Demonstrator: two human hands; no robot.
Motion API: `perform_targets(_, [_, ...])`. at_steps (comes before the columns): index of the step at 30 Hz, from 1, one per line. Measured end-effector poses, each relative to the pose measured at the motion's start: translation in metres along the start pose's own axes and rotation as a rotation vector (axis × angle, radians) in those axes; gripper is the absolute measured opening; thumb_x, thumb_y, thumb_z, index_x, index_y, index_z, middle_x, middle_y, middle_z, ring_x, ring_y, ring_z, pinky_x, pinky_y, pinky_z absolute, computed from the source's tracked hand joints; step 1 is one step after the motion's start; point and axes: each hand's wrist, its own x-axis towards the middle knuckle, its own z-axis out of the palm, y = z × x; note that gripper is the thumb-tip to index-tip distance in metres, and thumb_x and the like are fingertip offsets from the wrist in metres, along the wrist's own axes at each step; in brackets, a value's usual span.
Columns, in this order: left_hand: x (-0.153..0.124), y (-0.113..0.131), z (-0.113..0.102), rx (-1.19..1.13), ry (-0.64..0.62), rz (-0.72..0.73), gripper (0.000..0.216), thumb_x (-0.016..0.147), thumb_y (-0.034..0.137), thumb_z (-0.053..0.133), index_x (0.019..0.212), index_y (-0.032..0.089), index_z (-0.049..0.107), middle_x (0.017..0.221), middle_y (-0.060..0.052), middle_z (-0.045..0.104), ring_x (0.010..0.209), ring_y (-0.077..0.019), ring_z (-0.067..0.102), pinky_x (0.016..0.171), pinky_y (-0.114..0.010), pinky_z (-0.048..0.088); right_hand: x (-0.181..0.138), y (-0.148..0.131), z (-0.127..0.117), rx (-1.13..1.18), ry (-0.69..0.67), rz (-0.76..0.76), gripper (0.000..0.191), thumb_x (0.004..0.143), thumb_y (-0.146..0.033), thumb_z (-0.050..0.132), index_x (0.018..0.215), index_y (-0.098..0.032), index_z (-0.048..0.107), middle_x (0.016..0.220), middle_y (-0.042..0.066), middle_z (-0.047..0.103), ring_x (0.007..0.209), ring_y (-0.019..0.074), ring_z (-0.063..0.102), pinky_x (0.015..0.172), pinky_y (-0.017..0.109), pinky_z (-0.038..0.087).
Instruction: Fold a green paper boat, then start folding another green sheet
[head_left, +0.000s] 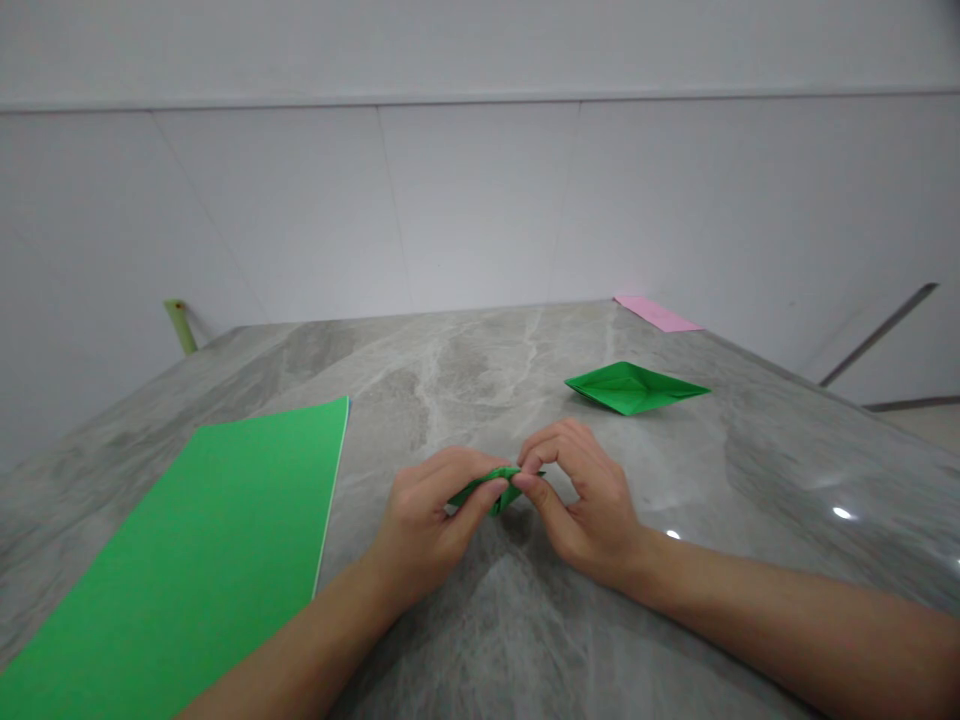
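Both hands pinch 1 small folded green paper (495, 488) just above the table (480, 380) — left hand (431, 520) and right hand (581, 505), fingers closed on it. Nearby: a green sheet (202, 560), a green boat (636, 388) — a pink sheet (658, 314) further back.

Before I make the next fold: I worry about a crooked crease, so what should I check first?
1. Left hand and right hand both pinch the small green piece: ok.
2. Edges of the piece lined up: cannot tell, the fingers hide them.
3. Piece resting on the table: cannot tell.
4. Green sheet lies apart, left of the hands: ok.
5. Folded green shape lies apart, beyond the right hand: ok.
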Motion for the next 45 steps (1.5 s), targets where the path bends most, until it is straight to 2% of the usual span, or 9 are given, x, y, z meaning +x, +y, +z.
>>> perform_targets(11, [-0.001, 0.0, -0.001, -0.053, -0.027, -0.049, 0.016, 0.093, 0.014, 0.054, 0.097, 0.016, 0.069, 0.087, -0.004, 0.073, 0.081, -0.0145, 0.068, 0.075, -0.025, 0.051, -0.004, 0.001, 0.001, 0.022, -0.029, 0.029, 0.009, 0.091, -0.016, 0.053, 0.082, -0.019, 0.052, 0.078, 0.004, 0.059, 0.075, 0.0188, 0.055, 0.07, 0.036, 0.04])
perform_targets(17, [-0.001, 0.0, -0.002, -0.095, -0.066, -0.124, 0.016, 0.094, 0.017, 0.053, 0.098, 0.014, 0.068, 0.088, -0.006, 0.072, 0.082, -0.0157, 0.067, 0.075, -0.026, 0.051, -0.004, 0.003, 0.003, 0.046, -0.027, 0.031, 0.009, 0.091, -0.015, 0.052, 0.082, -0.018, 0.051, 0.078, 0.003, 0.058, 0.076, 0.0182, 0.054, 0.07, 0.035, 0.04])
perform_targets(29, [-0.004, -0.003, -0.003, -0.111, -0.079, -0.188, 0.016, 0.096, 0.022, 0.05, 0.099, 0.017, 0.065, 0.091, -0.005, 0.071, 0.084, -0.0168, 0.067, 0.076, -0.03, 0.05, -0.005, 0.004, 0.003, 0.059, -0.035, 0.064, 0.01, 0.092, -0.017, 0.051, 0.082, -0.019, 0.05, 0.077, 0.004, 0.058, 0.074, 0.0182, 0.054, 0.068, 0.034, 0.041])
perform_targets(32, [-0.005, -0.002, -0.003, -0.148, -0.116, -0.204, 0.015, 0.093, 0.025, 0.056, 0.105, 0.018, 0.061, 0.097, -0.005, 0.069, 0.091, -0.0186, 0.065, 0.081, -0.032, 0.049, -0.006, 0.004, 0.003, 0.066, -0.037, 0.08, 0.01, 0.091, -0.016, 0.052, 0.082, -0.019, 0.05, 0.077, 0.004, 0.057, 0.074, 0.018, 0.054, 0.068, 0.033, 0.041])
perform_targets(36, [-0.006, -0.001, 0.0, -0.193, -0.184, -0.22, 0.025, 0.086, 0.025, 0.066, 0.107, 0.019, 0.055, 0.101, -0.005, 0.065, 0.094, -0.0192, 0.063, 0.084, -0.034, 0.049, -0.006, 0.004, 0.003, 0.091, -0.046, 0.062, 0.009, 0.091, -0.015, 0.052, 0.083, -0.019, 0.05, 0.078, 0.004, 0.057, 0.074, 0.0178, 0.055, 0.068, 0.033, 0.042])
perform_targets(41, [-0.006, -0.006, 0.004, -0.214, -0.133, -0.223, 0.011, 0.089, 0.022, 0.061, 0.096, 0.021, 0.052, 0.098, -0.003, 0.065, 0.093, -0.0173, 0.062, 0.085, -0.033, 0.048, -0.006, 0.003, 0.003, 0.103, -0.042, 0.047, 0.01, 0.09, -0.014, 0.052, 0.082, -0.019, 0.049, 0.078, 0.003, 0.057, 0.074, 0.0172, 0.054, 0.068, 0.032, 0.042])
perform_targets(45, [-0.006, -0.011, 0.006, -0.239, -0.091, -0.22, 0.013, 0.089, 0.026, 0.064, 0.095, 0.022, 0.053, 0.098, -0.002, 0.066, 0.094, -0.0173, 0.063, 0.085, -0.032, 0.048, -0.006, 0.004, 0.003, 0.099, -0.053, 0.041, 0.01, 0.09, -0.013, 0.052, 0.082, -0.019, 0.05, 0.078, 0.003, 0.057, 0.073, 0.017, 0.054, 0.067, 0.031, 0.043])
